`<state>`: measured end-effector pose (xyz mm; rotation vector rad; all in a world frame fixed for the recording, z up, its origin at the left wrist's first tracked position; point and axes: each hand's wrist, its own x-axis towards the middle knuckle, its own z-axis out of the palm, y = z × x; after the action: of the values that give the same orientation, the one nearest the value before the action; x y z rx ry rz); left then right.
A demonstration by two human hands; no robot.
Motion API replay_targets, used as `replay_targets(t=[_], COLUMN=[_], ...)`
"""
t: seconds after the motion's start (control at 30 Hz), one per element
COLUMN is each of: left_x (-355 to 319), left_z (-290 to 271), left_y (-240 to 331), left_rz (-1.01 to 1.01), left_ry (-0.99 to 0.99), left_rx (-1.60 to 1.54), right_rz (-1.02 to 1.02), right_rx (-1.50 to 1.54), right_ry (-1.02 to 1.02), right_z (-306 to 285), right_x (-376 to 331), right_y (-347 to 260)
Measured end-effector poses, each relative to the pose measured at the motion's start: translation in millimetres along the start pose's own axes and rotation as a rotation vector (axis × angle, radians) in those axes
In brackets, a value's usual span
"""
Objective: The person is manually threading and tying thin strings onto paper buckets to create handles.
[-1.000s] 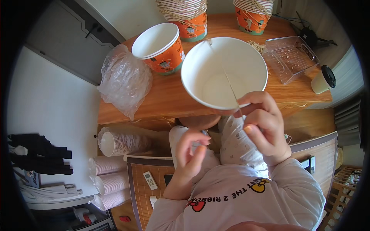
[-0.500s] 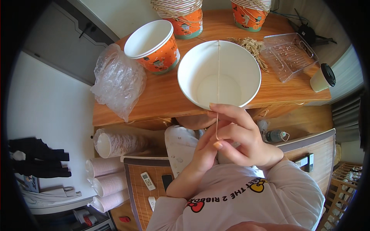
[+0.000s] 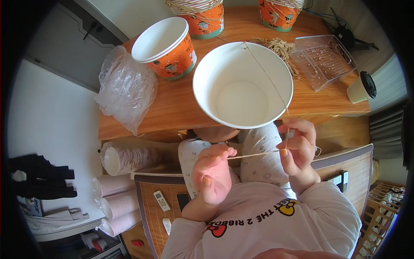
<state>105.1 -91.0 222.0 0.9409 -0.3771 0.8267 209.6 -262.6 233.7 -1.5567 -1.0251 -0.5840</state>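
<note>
A large white-lined paper bucket (image 3: pixel 211 82) stands with its mouth toward me at the table's front edge. From a hole in its far wall a thin tan cord (image 3: pixel 268 77) runs across the mouth to my right hand (image 3: pixel 298 149). My right hand is just off the bucket's near right rim, thumb and fingers closed on the cord. The cord then stretches sideways, nearly taut, to my left hand (image 3: pixel 213 175), whose fingers are curled around its end. Both hands are above my lap, apart from each other and off the bucket.
Orange printed buckets (image 3: pixel 179 58) and a crumpled clear plastic bag (image 3: pixel 127 88) are at the left of the table (image 3: pixel 172 108). Behind lie a bundle of tan cords (image 3: pixel 282 49), a clear plastic tray (image 3: pixel 325 60) and a lidded cup (image 3: pixel 361 88). Wrapped bucket stacks (image 3: pixel 133 159) lie below left.
My hands, close together before, have drawn apart: the left moved left, the right moved right. The cord swung from straight down the bucket's mouth to a slant rightward.
</note>
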Motion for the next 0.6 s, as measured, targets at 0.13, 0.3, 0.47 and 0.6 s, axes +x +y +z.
replay_targets(t=[0.13,0.3,0.47,0.6], left_x=[12.8,23.6,19.8,20.3], left_z=[7.3,7.9,15.2,18.9], left_y=[-2.0,-4.4,-10.1,-8.1], left_rz=[0.065,-0.190,-0.323,-0.339], left_ry=[0.021,-0.197,-0.201,-0.181], left_rx=[0.009,0.071,0.133,0.153], right_rz=[-0.119,-0.098,-0.074,0.047], right_rx=[-0.231,-0.362,0.194,0.296], right_ry=[0.070,0.121,-0.060,-0.152], right_z=[-7.1,-11.5,-14.5,1.3], right_x=[-6.2,3.7,14.0,14.4], right_y=[11.6,3.0,-15.5,-21.6])
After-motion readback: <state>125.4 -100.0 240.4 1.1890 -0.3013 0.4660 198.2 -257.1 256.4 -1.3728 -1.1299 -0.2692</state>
